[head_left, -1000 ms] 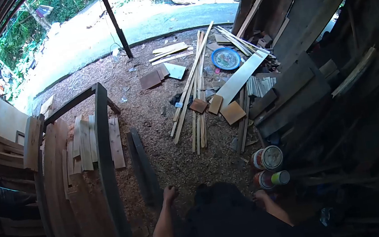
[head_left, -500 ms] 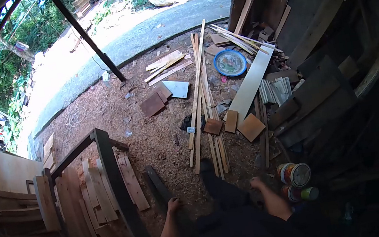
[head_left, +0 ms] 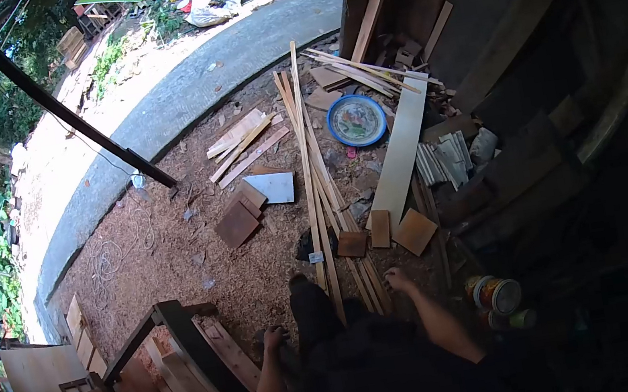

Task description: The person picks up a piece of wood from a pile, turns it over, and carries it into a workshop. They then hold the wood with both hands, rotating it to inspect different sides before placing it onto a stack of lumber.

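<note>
My left hand (head_left: 274, 336) hangs low beside my dark-clothed leg, loosely curled with nothing visible in it. It is nearest to the dark timber frame (head_left: 199, 351) and the reddish board (head_left: 227, 347) at its side. My right hand (head_left: 398, 280) is out to the right of my legs, fingers slightly bent and apart, with no object seen in it. Just beyond it lie a square brown wood piece (head_left: 417, 232), a smaller wood block (head_left: 380, 229) and the ends of long thin wood strips (head_left: 310, 156). My foot (head_left: 298, 279) is beside those strips.
A blue-rimmed round tray (head_left: 356, 120) and a long pale board (head_left: 405, 154) lie ahead. Paint cans (head_left: 501, 295) stand at right. Brown boards (head_left: 239, 219) and a white panel (head_left: 272, 187) lie on the shavings. A dark post (head_left: 75, 118) rises at left.
The view has shifted forward and turned right; the floor pieces sit lower and further left. My right hand has moved forward towards the wood pieces. Neither hand has visibly taken anything.
</note>
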The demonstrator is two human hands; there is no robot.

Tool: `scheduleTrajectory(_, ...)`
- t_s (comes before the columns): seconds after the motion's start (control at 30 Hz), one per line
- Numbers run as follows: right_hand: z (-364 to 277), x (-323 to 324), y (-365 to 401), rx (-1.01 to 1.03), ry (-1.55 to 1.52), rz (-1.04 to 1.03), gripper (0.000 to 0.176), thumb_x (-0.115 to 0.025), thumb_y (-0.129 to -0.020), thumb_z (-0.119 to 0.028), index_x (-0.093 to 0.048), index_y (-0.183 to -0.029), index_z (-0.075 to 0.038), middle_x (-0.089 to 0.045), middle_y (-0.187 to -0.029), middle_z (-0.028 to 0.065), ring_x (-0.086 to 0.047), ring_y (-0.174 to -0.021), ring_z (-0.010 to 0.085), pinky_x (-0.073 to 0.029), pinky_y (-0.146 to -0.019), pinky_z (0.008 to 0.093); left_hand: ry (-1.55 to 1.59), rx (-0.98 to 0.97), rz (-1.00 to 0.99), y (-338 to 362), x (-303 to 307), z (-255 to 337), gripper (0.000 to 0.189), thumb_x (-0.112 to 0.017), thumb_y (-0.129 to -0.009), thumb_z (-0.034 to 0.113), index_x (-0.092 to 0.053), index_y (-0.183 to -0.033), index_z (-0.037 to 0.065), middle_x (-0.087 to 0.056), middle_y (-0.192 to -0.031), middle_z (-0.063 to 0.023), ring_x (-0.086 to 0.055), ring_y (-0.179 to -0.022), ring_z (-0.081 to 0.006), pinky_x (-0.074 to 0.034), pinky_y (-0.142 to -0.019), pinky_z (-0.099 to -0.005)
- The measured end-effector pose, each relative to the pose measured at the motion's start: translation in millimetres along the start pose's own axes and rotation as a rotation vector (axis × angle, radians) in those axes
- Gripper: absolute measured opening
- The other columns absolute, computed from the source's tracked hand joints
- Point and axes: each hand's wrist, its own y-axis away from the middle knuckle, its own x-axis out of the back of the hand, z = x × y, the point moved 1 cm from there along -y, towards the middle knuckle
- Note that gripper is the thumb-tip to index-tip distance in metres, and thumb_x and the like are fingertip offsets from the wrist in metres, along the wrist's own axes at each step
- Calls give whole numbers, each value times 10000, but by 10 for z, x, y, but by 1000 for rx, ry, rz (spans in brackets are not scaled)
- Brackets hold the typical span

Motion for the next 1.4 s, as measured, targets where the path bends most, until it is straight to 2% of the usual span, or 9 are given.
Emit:
scheduleTrajectory(0.37,-45,-155,-396,-214,-420,366,254,-445,-808,-168,-489,-991,3,-588,-789,117,-577,-617,201,-451,-516,321,-505,87,-306,-1946,400,2303,293,-445,-782,142,-463,-1033,-8,-586,-822,-123,-580,-587,-200,-433,-471,-290)
scheduleTrajectory(0.6,-628,-738,-483,-21,-617,447,265,-448,-808,-154,-485,-1017,5,-575,-840,126,-570,-669,209,-456,-561,320,-487,-240,-509,-2947,-74,3942,279,-454,-773,128,-455,-1009,-21,-561,-750,-123,-545,-531,-179,-408,-430,-263)
scheduleTrajectory(0.8,-1178,-453,-975,205,-809,518,277,-451,-807,-142,-481,-1039,7,-563,-884,133,-563,-713,216,-460,-600,320,-686,-144,-557,-3282,-771,4848,208,-498,-767,218,-540,-887,54,-590,-759,-68,-564,-598,-167,-415,-470,-266)
scheduleTrajectory(0.97,-1217,-353,-1307,375,-917,509,289,-453,-807,-132,-478,-1057,8,-553,-921,139,-558,-749,222,-464,-632,319,-913,-382,-641,-3302,-1527,5498,306,-475,-807,241,-492,-991,-2,-605,-805,-113,-562,-587,-155,-442,-460,-251)
scheduleTrajectory(1.03,-1462,-14,-1610,446,-967,537,291,-454,-807,-130,-478,-1061,9,-551,-929,141,-557,-757,223,-465,-638,319,-812,-238,-649,-3328,-1773,5734,287,-497,-801,231,-487,-970,-1,-601,-779,-109,-568,-564,-163,-437,-442,-259)
scheduleTrajectory(1.17,-1788,842,-1799,-114,-759,809,271,-465,-780,-194,-524,-938,19,-556,-828,104,-561,-737,187,-453,-623,334,-995,-163,-718,-3474,-2358,6266,240,-505,-777,172,-472,-951,10,-585,-723,-104,-568,-528,-174,-412,-393,-250)
scheduleTrajectory(1.23,-2039,1278,-1702,-200,-407,776,278,-457,-770,-153,-503,-984,19,-549,-842,116,-567,-676,199,-464,-593,315,-951,-151,-721,-3577,-2666,6511,252,-486,-768,157,-467,-976,15,-585,-735,-104,-559,-524,-170,-415,-403,-252)
scheduleTrajectory(1.33,-1609,1391,-2333,-385,-844,908,302,-452,-763,-141,-486,-1021,11,-551,-820,125,-572,-630,212,-475,-556,310,-942,-191,-718,-3465,-3377,6851,257,-466,-812,192,-458,-1005,23,-588,-775,-105,-565,-566,-166,-425,-432,-271)
scheduleTrajectory(1.4,-1850,1686,-2115,-338,-791,920,306,-450,-766,-144,-482,-1032,4,-555,-814,125,-576,-643,210,-479,-555,310,-920,-234,-812,-3503,-3847,6993,234,-474,-819,199,-478,-982,32,-589,-775,-106,-557,-554,-160,-411,-415,-238)
